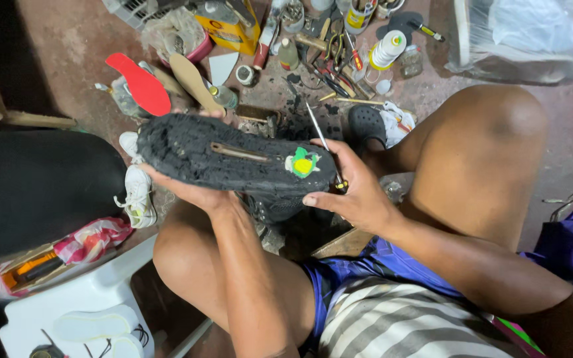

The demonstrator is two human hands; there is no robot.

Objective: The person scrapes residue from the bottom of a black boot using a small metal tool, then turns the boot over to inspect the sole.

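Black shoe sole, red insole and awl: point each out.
black shoe sole [200,156], head view, on its rough black underside left of the slot.
red insole [142,85], head view, on its flat red middle.
awl [318,129], head view, on its thin metal shaft.

Your colours, mostly black and red

You have a black sole [233,159] with a green-and-yellow patch [302,164], a red insole [142,85], and blue, grey-striped shorts [392,311].

Warm overhead light; sharp centre; dark, wide-angle-bent left edge.
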